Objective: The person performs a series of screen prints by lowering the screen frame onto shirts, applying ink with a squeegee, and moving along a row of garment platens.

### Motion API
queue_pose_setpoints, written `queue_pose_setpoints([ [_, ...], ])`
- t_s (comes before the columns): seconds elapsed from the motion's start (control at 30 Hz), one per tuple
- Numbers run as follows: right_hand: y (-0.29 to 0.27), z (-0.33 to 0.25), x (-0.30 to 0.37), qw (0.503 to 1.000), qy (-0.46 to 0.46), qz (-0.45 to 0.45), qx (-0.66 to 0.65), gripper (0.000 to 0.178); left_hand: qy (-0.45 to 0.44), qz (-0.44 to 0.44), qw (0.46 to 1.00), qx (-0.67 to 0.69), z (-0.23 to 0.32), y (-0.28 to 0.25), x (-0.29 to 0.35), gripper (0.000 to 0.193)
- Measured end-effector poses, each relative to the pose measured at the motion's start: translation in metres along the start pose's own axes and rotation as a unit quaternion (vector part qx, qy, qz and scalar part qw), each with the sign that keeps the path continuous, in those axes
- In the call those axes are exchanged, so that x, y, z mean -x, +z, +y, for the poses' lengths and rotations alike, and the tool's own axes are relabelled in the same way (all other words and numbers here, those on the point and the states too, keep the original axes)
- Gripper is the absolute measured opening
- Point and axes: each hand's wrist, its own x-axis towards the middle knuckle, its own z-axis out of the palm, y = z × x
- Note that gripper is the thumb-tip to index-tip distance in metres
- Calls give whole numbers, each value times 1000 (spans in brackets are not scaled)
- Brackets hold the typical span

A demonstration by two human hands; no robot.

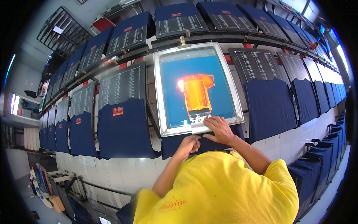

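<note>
In front of me lies a screen-printing frame (158, 89) with a pale metal rim and blue mesh (173, 104). Bright orange ink (197, 93) is smeared down the mesh's middle. At the near end of the ink, my right hand (220, 130) grips a flat, silvery squeegee (200, 127), its fingers laid over the handle. Just left of the squeegee and below the rim, my left hand (188, 145) is closed with curled fingers; whatever it holds, if anything, is hidden. A navy shirt (169, 145) shows beneath the frame's near edge.
Navy shirts on dark printing boards flank the frame: a printed shirt (123, 128) at left, a plain shirt (270, 104) at right. Across a dark rail (231, 35) runs another row of shirts. More shirts (309, 168) hang behind me at right. A metal rack (63, 31) stands far left.
</note>
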Motion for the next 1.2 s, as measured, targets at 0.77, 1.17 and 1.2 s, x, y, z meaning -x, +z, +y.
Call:
queue_pose_setpoints([
  [0.77,4,144,30,894,424,146,-18,55,304,392,756,-428,83,-98,-14,33],
  [1.17,-30,62,8,982,162,69,66,61,371,425,659,-497,66,-64,-3,44],
  [1.2,-28,46,7,992,115,30,36,63,400,357,695,-479,60,-56,2,41],
])
